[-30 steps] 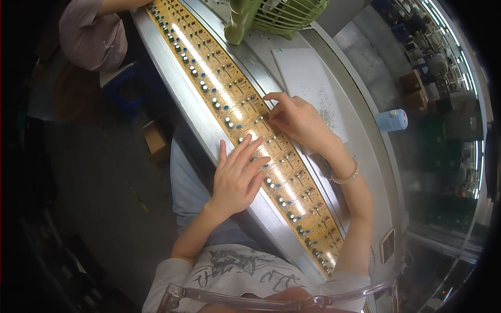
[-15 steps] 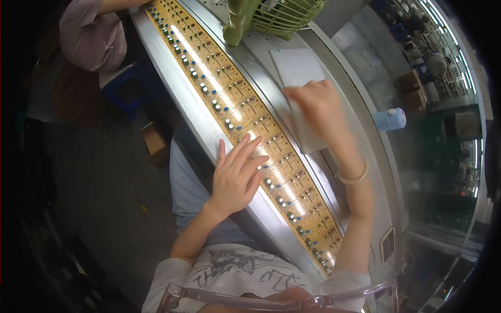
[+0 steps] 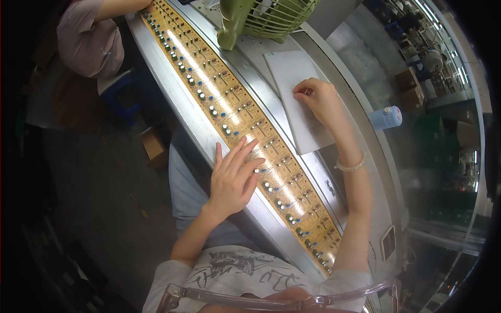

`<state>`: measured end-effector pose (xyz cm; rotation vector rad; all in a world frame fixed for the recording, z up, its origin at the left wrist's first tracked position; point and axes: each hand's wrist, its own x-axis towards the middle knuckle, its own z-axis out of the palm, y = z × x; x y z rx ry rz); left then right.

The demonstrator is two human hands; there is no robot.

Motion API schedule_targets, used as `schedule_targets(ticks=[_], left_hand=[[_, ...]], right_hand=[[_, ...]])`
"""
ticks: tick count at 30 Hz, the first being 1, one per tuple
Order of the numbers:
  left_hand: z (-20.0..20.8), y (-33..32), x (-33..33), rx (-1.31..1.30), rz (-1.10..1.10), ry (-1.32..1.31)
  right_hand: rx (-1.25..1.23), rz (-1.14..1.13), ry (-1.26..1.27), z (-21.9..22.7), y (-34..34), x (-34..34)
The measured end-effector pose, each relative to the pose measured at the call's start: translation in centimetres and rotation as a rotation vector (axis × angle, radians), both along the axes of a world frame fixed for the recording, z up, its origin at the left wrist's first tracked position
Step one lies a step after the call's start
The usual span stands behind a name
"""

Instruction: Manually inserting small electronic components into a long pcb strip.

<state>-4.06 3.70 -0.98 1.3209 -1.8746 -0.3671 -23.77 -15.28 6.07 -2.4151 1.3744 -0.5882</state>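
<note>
A long row of tan circuit boards runs diagonally along a metal rail, studded with green-and-white capacitors and small blue parts. My left hand rests over the boards with its fingers spread, the fingertips at or just above the components. To the right, my right hand hovers over a white flat pad. Its thumb and fingertips are drawn together in a pinch. Anything between them is too small to make out. A beaded bracelet circles that wrist.
A green fan stands beyond the pad. On the right edge of the bench is a light blue bottle, and nearer me a phone-like rectangular object. Another person's arm reaches the far end of the boards. A cardboard box sits below, left.
My right hand, blurred before, now shows clearly in a pinch and has shifted slightly over the pad. My left hand stays spread over the boards, almost unmoved.
</note>
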Motion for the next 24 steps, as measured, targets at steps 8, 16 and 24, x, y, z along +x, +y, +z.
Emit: schedule_targets(ticks=[8, 16, 24], left_hand=[[0.0, -0.1, 0.2, -0.001, 0.008, 0.009], [0.2, -0.3, 0.4, 0.016, 0.011, 0.037], [0.0, -0.5, 0.4, 0.014, 0.013, 0.063]], right_hand=[[0.028, 0.002, 0.022, 1.2, 0.4, 1.2], [0.104, 0.254, -0.167, 0.2, 2.9, 4.1], [0.006, 0.398, -0.062, -1.8, 2.4, 4.8]])
